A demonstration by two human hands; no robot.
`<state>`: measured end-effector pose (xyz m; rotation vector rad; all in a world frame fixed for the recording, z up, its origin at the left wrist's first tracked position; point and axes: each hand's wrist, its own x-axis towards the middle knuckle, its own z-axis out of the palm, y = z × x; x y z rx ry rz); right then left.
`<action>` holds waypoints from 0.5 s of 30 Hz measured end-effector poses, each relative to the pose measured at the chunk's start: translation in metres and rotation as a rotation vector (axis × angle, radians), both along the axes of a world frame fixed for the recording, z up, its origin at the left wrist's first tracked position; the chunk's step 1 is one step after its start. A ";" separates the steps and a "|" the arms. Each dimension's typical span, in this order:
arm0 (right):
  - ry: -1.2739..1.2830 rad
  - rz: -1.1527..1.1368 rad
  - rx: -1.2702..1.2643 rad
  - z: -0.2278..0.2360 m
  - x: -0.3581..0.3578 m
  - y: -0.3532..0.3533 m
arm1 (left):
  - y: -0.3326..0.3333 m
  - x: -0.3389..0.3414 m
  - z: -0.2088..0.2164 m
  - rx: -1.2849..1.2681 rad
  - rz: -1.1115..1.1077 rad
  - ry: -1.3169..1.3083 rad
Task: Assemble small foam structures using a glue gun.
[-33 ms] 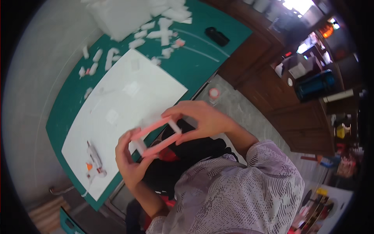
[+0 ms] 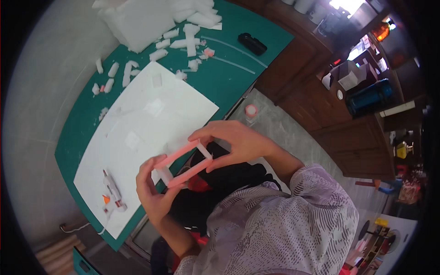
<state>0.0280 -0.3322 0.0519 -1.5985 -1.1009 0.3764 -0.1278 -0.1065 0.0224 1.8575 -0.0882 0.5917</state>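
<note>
A small open rectangular frame (image 2: 186,173) with pink long sides and white short ends is held tilted over my lap, just off the table edge. My left hand (image 2: 156,190) grips its near-left end, with fingers on the upper side and thumb beneath. At the opposite end, my right hand (image 2: 238,142) pinches the corners between thumb and fingers. The middle of the frame is hollow. Beside my left hand, on a white board (image 2: 174,103), lies a white glue gun (image 2: 111,188) with an orange trigger and a cord.
On the green table (image 2: 229,87) are a big white foam-like block (image 2: 137,27), several cut white pieces (image 2: 190,41), thin translucent strips (image 2: 229,63) and a black case (image 2: 252,44). A pink-and-white roll (image 2: 250,110) sits beyond the table edge. Wooden cabinets (image 2: 316,105) stand to the right.
My hands and the pink-and-white frame stay almost in place. The whole view has shifted very slightly.
</note>
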 end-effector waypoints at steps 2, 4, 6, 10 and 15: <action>0.022 0.041 -0.039 0.006 0.002 -0.008 | -0.005 0.009 -0.004 -0.015 -0.011 0.026; 0.018 0.026 -0.039 0.007 0.004 -0.010 | -0.008 0.014 -0.003 -0.013 -0.015 0.007; 0.023 0.038 -0.040 0.008 0.006 -0.012 | -0.010 0.016 0.000 -0.028 0.000 0.007; 0.000 0.020 -0.057 0.011 0.007 -0.012 | -0.009 0.024 0.009 0.100 -0.016 -0.027; -0.100 -0.044 -0.040 0.016 0.016 -0.010 | -0.008 0.037 0.033 0.232 -0.019 -0.130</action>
